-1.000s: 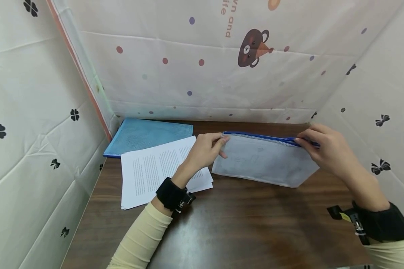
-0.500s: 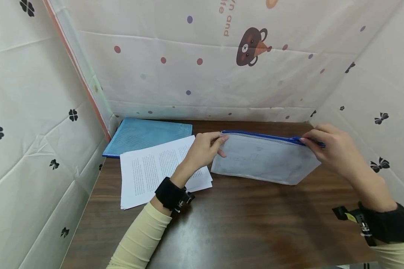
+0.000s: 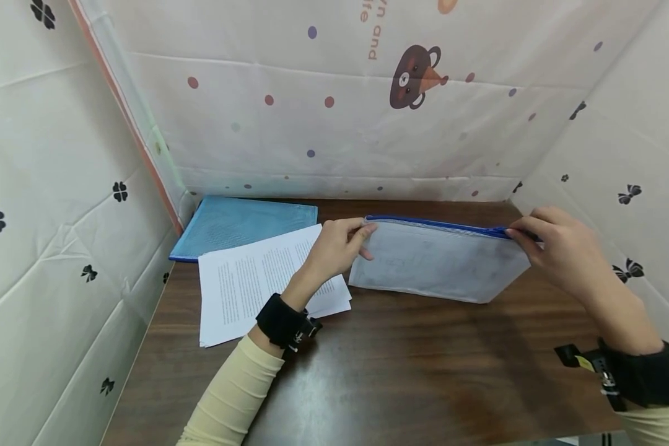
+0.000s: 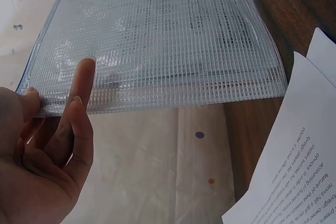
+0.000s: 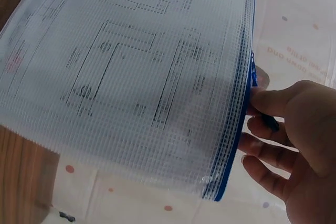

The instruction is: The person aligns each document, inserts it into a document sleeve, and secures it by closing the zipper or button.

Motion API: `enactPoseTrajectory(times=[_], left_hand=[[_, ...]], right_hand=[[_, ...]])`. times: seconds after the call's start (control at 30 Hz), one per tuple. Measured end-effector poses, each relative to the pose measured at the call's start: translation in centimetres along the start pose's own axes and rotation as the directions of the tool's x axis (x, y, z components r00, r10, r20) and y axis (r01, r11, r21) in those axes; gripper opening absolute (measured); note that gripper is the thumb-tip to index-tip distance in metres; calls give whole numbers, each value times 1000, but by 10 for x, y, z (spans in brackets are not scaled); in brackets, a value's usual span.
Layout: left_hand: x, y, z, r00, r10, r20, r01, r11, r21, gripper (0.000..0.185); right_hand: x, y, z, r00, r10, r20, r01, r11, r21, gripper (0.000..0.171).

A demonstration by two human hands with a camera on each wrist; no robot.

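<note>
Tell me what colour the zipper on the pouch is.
Blue; the zipper runs along the pouch's top edge, clearest in the head view.

Printed sheets [image 3: 267, 282], blue folder [image 3: 245, 224] on table [image 3: 396, 378].

Head view from above; wrist views close on mesh pouch [image 3: 440, 260].

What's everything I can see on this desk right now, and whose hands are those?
Clear mesh zip pouch with blue zipper: one, translucent white, propped on its lower edge mid-table, printed sheets inside.
Printed white paper sheets: one small stack, left of the pouch.
Blue mesh folder: one, flat at the back left corner.
Dark wooden table: one, brown.
Patterned fabric screens: cream, on three sides.
Left hand: pinches the pouch's left top corner.
Right hand: pinches the zipper end at the right.
Wrist straps: two, black.
</note>
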State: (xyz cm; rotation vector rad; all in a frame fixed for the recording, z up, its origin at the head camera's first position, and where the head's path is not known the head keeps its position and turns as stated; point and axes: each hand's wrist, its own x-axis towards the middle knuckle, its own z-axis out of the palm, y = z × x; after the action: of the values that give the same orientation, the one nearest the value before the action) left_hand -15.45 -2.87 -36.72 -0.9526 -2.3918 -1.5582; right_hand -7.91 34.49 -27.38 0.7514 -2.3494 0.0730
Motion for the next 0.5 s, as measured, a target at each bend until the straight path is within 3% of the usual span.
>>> enactPoseTrajectory(times=[0.5], left_hand=[[0, 1, -1, 1000, -17, 7, 17, 1000, -2, 46]], right_hand=[[-14, 9, -9, 996, 81, 31, -79, 995, -67, 20]])
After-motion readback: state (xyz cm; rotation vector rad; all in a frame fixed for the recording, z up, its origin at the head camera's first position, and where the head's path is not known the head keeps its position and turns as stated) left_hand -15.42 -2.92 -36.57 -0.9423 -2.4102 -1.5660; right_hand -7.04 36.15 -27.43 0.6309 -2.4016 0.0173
